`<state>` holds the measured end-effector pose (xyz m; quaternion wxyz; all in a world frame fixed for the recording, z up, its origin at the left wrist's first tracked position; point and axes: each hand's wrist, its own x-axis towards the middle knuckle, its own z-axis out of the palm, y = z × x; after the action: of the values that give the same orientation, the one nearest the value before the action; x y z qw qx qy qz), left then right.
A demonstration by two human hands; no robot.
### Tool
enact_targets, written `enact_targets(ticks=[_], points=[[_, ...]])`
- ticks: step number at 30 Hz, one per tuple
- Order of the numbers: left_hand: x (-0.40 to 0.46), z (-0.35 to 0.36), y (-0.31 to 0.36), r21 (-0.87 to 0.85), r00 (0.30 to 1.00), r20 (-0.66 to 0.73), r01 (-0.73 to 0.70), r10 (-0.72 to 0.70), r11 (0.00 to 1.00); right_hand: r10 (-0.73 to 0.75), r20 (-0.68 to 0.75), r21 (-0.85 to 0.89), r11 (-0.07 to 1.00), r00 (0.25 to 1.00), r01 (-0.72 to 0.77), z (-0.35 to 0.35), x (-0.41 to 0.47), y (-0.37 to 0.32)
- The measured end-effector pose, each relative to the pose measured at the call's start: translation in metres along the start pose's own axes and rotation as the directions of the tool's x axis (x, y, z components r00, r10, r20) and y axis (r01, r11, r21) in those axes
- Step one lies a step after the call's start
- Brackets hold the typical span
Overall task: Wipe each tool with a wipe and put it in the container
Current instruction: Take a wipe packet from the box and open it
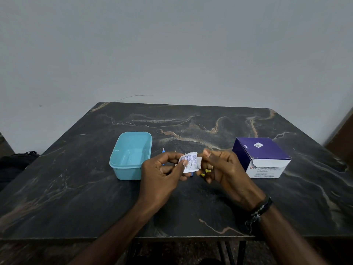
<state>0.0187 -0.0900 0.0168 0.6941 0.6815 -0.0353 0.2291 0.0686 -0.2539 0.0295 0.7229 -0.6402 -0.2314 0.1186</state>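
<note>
Your forearms enter from the near edge of the dark, marble-patterned counter [76, 188]; a dark beaded bracelet [257, 212] circles your right wrist. Your left hand [164, 175] is raised just above the counter, its thumb and fingers pinching the left side of a small white alcohol-swab sachet [189, 162] printed with blue text. Your right hand [223, 169] has its fingers curled, thumb and forefinger pinching the sachet's right edge; the sachet is thus held between both hands, near the counter's middle. Small yellow-tipped tools [206, 172] show beneath the right fingers, and a thin blue-handled tool [163, 151] shows just beyond the left hand; whether these lie on the counter or are held cannot be told. Just left of your hands stands the light-blue plastic container [122, 165], rectangular, lidless and upright, with nothing visible inside. Right of your hands sits a purple-and-white box of alcohol swabs [261, 155], its top flap closed. Beyond the counter rises a plain grey wall [172, 44].
</note>
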Motion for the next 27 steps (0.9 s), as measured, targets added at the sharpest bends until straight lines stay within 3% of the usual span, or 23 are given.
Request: enact_targets(ticks=[3,8,12,22,27], points=[[0.001,0.000,-0.001,-0.005,1.000,-0.003,-0.001,0.001,1.000,-0.030,-0.050,-0.074,0.997,0.998,0.026,0.003,-0.001,-0.001],[0.001,-0.002,-0.003,-0.019,0.999,-0.035,0.027,-0.028,0.999,-0.012,-0.262,-0.061,0.998,0.965,-0.004,0.001,0.003,0.002],[0.002,-0.002,-0.004,-0.039,0.998,-0.034,0.054,-0.055,0.998,-0.028,-0.351,-0.062,0.998,0.936,0.006,0.002,0.004,-0.001],[0.002,-0.002,-0.005,-0.054,0.997,0.005,0.071,-0.071,0.996,-0.120,-0.097,-0.294,0.952,0.988,0.086,0.014,-0.002,-0.005],[0.000,-0.004,-0.007,-0.039,0.997,0.066,0.046,-0.044,0.998,-0.122,-0.110,-0.357,0.931,0.986,0.075,0.018,0.002,-0.003]])
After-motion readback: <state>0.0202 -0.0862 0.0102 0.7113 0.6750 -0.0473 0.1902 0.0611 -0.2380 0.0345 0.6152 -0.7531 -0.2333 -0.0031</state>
